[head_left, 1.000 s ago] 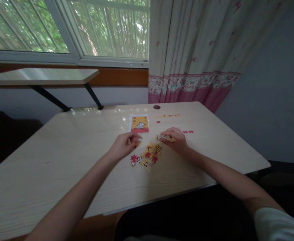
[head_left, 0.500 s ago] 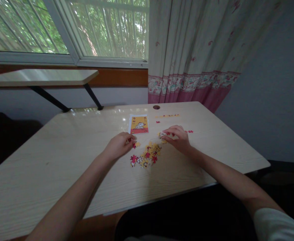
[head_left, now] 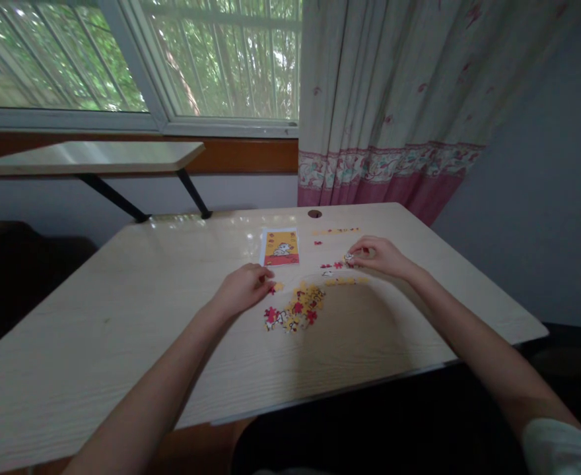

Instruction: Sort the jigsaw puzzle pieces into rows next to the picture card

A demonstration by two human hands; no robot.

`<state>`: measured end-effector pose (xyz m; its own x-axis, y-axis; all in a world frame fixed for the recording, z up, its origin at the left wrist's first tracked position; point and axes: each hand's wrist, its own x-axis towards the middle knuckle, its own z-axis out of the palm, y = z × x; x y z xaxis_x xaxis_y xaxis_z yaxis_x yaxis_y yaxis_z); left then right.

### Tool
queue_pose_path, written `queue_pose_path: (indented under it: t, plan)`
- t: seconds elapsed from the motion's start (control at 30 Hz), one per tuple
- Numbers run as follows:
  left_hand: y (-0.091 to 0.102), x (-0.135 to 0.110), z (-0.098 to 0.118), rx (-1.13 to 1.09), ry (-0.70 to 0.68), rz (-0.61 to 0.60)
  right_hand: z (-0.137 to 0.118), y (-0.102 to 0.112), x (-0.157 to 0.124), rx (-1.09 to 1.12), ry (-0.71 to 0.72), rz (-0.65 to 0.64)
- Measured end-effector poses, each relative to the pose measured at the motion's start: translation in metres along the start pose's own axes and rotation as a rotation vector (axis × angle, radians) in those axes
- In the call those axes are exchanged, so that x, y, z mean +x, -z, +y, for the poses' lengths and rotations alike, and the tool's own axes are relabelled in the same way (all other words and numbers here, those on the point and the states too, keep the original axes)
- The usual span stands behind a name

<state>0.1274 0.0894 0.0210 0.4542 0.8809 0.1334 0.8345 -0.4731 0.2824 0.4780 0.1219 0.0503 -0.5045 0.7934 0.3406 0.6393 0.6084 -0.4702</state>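
Between the thumb and fingertips of my right hand (head_left: pixel 377 256) is a small white jigsaw puzzle piece (head_left: pixel 348 259), held at the right end of a short row of red puzzle pieces (head_left: pixel 338 265). A whitish piece (head_left: pixel 327 273) lies just below that row. My left hand (head_left: pixel 243 289) rests on the table with curled fingers, close to a red and a yellow puzzle piece (head_left: pixel 279 286); what its fingertips hold, if anything, is too small to make out. A loose heap of yellow, red and white puzzle pieces (head_left: pixel 298 308) lies between the hands, nearer to me.
A picture card (head_left: pixel 281 247) with a white animal on yellow and red lies beyond my left hand. Rows of yellow pieces (head_left: pixel 347 281) and mixed pieces (head_left: pixel 337 231) lie on the wooden table (head_left: pixel 171 277). A raised shelf (head_left: pixel 136 155) stands at the back left.
My right hand has moved right and slightly away with the white piece, uncovering the yellow row and a whitish piece. My left hand stays by the same pieces; the view has shifted slightly.
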Motion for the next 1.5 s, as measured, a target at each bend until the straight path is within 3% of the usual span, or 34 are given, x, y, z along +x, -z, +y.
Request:
queue_pose_path:
  t: [0.2,0.33,0.6,1.0,1.33,1.5]
  plan:
    - [0.000,0.000,0.000,-0.008,-0.010,-0.006,0.027,0.025,-0.032,0.107,-0.251,-0.246]
    - [-0.002,-0.001,-0.001,0.002,-0.034,-0.001,0.041,0.025,-0.056,0.194,-0.361,-0.309]
    - [0.000,0.000,0.000,0.007,-0.033,-0.011,0.058,0.013,-0.065,0.137,-0.323,-0.271]
    - [0.000,-0.001,-0.001,0.016,-0.055,-0.025,0.044,0.011,-0.063,0.097,-0.277,-0.244]
    - [0.007,-0.002,0.004,-0.019,-0.070,-0.110,0.051,0.011,-0.065,0.106,-0.285,-0.248]
    - [0.005,-0.001,0.002,-0.074,-0.102,-0.108,0.034,0.014,-0.054,0.140,-0.291,-0.243]
